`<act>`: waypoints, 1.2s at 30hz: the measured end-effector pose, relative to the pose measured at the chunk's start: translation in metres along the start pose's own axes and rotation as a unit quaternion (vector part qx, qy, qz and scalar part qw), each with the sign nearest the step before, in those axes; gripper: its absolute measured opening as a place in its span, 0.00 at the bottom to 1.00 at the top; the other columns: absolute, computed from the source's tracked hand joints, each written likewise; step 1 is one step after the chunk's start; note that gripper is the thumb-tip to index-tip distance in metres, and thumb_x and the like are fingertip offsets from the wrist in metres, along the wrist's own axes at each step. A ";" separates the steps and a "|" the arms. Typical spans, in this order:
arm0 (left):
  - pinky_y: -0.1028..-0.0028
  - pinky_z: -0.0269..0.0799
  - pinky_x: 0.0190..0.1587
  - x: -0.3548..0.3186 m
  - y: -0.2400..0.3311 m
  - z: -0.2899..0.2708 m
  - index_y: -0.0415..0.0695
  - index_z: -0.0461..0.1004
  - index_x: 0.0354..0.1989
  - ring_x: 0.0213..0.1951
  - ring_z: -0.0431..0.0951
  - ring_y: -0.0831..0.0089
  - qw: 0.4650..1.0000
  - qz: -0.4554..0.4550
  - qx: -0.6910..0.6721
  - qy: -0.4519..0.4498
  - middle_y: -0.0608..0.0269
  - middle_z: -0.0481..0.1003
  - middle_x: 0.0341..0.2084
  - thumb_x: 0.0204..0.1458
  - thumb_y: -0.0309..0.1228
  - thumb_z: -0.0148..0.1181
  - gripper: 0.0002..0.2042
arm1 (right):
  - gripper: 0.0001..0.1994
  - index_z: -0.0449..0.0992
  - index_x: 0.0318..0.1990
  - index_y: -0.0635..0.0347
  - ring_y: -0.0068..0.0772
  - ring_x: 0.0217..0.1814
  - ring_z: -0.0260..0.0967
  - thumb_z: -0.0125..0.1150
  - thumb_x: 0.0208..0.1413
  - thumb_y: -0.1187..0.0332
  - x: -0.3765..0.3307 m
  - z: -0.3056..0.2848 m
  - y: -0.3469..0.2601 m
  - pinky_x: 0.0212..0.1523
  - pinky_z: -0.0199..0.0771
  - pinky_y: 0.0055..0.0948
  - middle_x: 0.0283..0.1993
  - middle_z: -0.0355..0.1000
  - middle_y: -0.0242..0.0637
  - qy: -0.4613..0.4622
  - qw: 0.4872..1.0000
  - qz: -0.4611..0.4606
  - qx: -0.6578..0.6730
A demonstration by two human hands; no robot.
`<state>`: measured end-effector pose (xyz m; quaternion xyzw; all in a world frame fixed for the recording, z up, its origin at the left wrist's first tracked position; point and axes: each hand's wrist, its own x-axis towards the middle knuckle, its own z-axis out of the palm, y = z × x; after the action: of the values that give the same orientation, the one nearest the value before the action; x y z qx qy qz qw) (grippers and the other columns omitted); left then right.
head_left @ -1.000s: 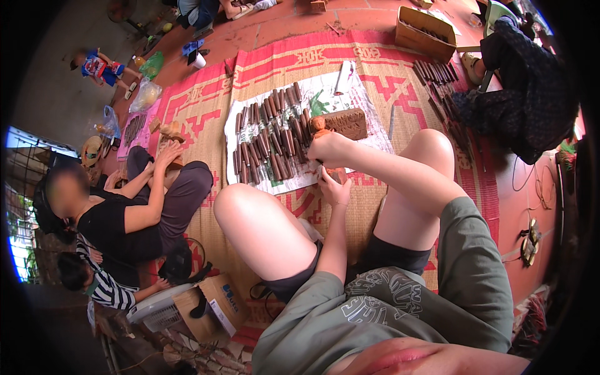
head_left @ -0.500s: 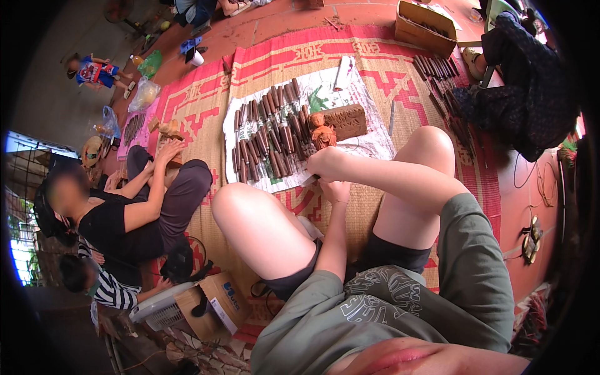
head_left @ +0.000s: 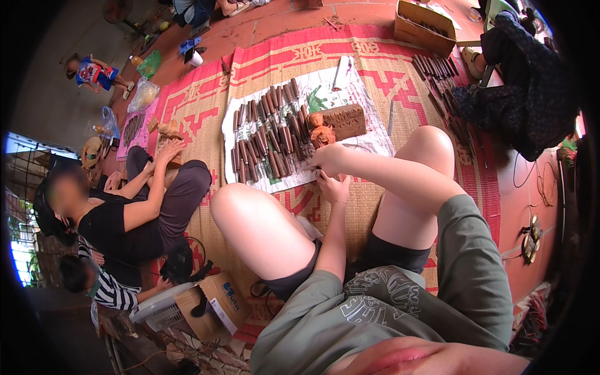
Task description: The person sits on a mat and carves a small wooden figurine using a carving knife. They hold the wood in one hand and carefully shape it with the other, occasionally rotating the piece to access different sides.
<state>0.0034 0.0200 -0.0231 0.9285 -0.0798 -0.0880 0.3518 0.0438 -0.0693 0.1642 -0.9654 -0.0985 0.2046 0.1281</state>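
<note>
My right hand [head_left: 331, 160] reaches in from the right, just in front of a small reddish wooden carved figure [head_left: 322, 134]. Its fingers are closed, and whatever they grip is hidden under the hand. Close below it is my left hand [head_left: 334, 187], its fingers drawn together near the right hand's fingertips; I cannot make out what is in them. Behind the figure sits a brown carved block [head_left: 347, 120]. To the left, several dark wooden-handled carving tools [head_left: 263, 140] lie in rows on a white printed sheet [head_left: 369, 139].
A red and tan woven mat [head_left: 250, 65] lies under everything. A person [head_left: 134, 209] sits at the left, hands on a wooden piece. More tools [head_left: 437, 67] and a box [head_left: 425, 28] are at the far right, near another seated person [head_left: 522, 87]. A cardboard box [head_left: 215, 306] stands lower left.
My left hand has turned slightly, and its fingers now show below the right hand. The right hand has shifted a little. The figure and the tools stay in place.
</note>
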 end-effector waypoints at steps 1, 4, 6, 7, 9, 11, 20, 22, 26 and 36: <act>0.54 0.68 0.49 -0.006 0.012 -0.004 0.44 0.53 0.61 0.51 0.67 0.45 1.000 0.017 -0.013 0.018 0.41 0.59 0.52 0.32 0.40 0.72 0.45 | 0.10 0.80 0.33 0.57 0.43 0.36 0.76 0.61 0.42 0.65 0.000 0.003 0.010 0.29 0.76 0.38 0.33 0.76 0.42 -0.009 1.000 0.019 -0.008; 0.54 0.68 0.48 -0.006 0.018 -0.007 0.49 0.52 0.61 0.51 0.67 0.45 1.000 0.011 -0.025 -0.007 0.42 0.60 0.52 0.31 0.39 0.73 0.46 | 0.09 0.80 0.33 0.54 0.41 0.38 0.76 0.61 0.42 0.67 0.015 0.014 0.030 0.31 0.76 0.37 0.35 0.76 0.39 -0.029 0.997 0.063 -0.033; 0.54 0.69 0.48 -0.003 0.013 -0.011 0.52 0.52 0.61 0.51 0.67 0.45 1.000 0.007 -0.017 -0.002 0.42 0.60 0.52 0.30 0.39 0.73 0.46 | 0.08 0.80 0.32 0.53 0.40 0.40 0.76 0.62 0.42 0.69 0.023 0.012 0.030 0.33 0.77 0.36 0.35 0.77 0.37 -0.038 0.994 0.091 -0.050; 0.54 0.69 0.48 -0.002 0.010 -0.012 0.53 0.52 0.61 0.50 0.67 0.45 1.000 0.006 -0.014 0.000 0.42 0.60 0.52 0.30 0.38 0.73 0.46 | 0.09 0.80 0.34 0.53 0.38 0.43 0.76 0.61 0.42 0.71 0.024 0.013 0.032 0.36 0.77 0.35 0.37 0.77 0.35 -0.039 0.994 0.097 -0.039; 0.54 0.68 0.48 0.000 0.007 -0.009 0.53 0.52 0.61 0.50 0.67 0.44 1.000 0.013 -0.021 0.006 0.42 0.60 0.52 0.30 0.38 0.72 0.45 | 0.12 0.80 0.38 0.52 0.37 0.45 0.75 0.63 0.42 0.69 0.030 0.020 0.039 0.38 0.77 0.34 0.41 0.76 0.34 -0.022 0.993 0.106 -0.036; 0.54 0.68 0.48 0.000 0.006 -0.007 0.53 0.52 0.61 0.50 0.67 0.45 1.000 0.014 -0.025 0.006 0.42 0.60 0.52 0.30 0.38 0.72 0.45 | 0.14 0.79 0.41 0.53 0.37 0.46 0.75 0.64 0.43 0.68 0.035 0.023 0.044 0.40 0.77 0.34 0.43 0.76 0.34 -0.018 0.995 0.100 -0.023; 0.55 0.67 0.49 0.001 -0.002 -0.003 0.49 0.53 0.60 0.51 0.67 0.45 0.997 0.048 -0.038 0.037 0.43 0.60 0.52 0.30 0.39 0.72 0.45 | 0.16 0.80 0.41 0.53 0.38 0.45 0.75 0.66 0.40 0.69 0.037 0.020 0.024 0.38 0.77 0.36 0.42 0.76 0.36 -0.082 0.993 0.060 -0.062; 0.54 0.67 0.50 -0.001 0.002 -0.002 0.48 0.53 0.60 0.51 0.66 0.45 0.998 0.036 -0.036 0.029 0.42 0.60 0.51 0.30 0.38 0.72 0.45 | 0.16 0.80 0.40 0.53 0.37 0.44 0.75 0.67 0.39 0.68 0.032 0.016 0.019 0.37 0.77 0.35 0.42 0.76 0.37 -0.070 0.993 0.065 -0.073; 0.55 0.67 0.50 0.001 0.001 -0.002 0.45 0.53 0.60 0.51 0.66 0.45 0.999 0.025 -0.028 0.015 0.42 0.60 0.51 0.31 0.38 0.72 0.45 | 0.16 0.80 0.38 0.53 0.37 0.42 0.76 0.68 0.37 0.66 0.029 0.013 0.012 0.35 0.77 0.34 0.39 0.76 0.36 -0.031 0.996 0.041 -0.068; 0.55 0.65 0.51 0.000 0.000 -0.005 0.43 0.53 0.60 0.50 0.65 0.44 0.998 0.038 -0.052 0.017 0.41 0.60 0.51 0.31 0.37 0.71 0.44 | 0.10 0.79 0.33 0.50 0.36 0.37 0.77 0.65 0.38 0.65 0.035 0.033 0.021 0.31 0.76 0.34 0.33 0.76 0.33 0.056 0.996 0.024 -0.068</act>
<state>0.0048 0.0231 -0.0190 0.9068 -0.1041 -0.0633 0.4037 0.0643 -0.0738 0.1163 -0.9839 -0.0818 0.1458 0.0626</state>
